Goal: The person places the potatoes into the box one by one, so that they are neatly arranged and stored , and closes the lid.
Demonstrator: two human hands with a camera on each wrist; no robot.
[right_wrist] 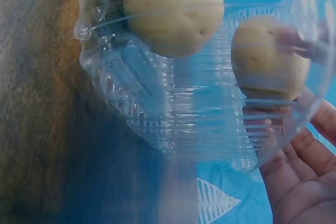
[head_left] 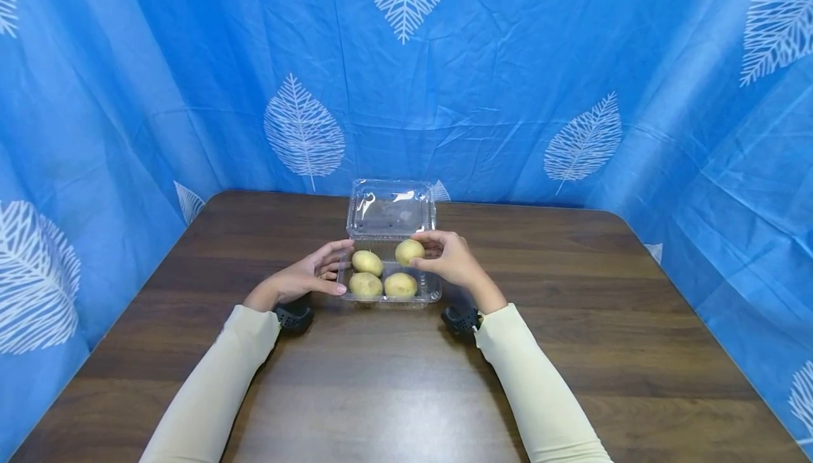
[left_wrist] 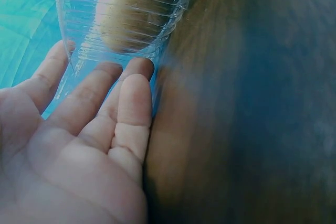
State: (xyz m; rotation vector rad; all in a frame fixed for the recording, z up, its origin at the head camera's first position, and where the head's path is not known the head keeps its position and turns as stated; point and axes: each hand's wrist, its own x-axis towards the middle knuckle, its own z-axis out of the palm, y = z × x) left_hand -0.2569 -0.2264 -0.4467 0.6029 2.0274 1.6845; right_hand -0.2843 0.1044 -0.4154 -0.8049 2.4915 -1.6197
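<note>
A clear plastic clamshell box (head_left: 428, 286) stands on the table with its lid (head_left: 390, 209) tilted up at the back. Inside it, three pale yellow potatoes (head_left: 365, 285) lie toward the left and front. My right hand (head_left: 454, 258) pinches another potato (head_left: 409, 253) between thumb and fingers over the box's back right part; in the right wrist view this potato (right_wrist: 268, 64) shows through the clear wall. At the left side, my left hand (head_left: 305, 272) has its thumb by the front corner and its fingertips (left_wrist: 135, 90) spread along the ribbed wall.
The dark brown wooden table (head_left: 381, 385) extends around the box on all sides. Behind it and to both sides hangs a blue curtain (head_left: 470, 96) with white leaf prints. Black wrist devices (head_left: 294, 318) sit below both hands, at the sleeve ends.
</note>
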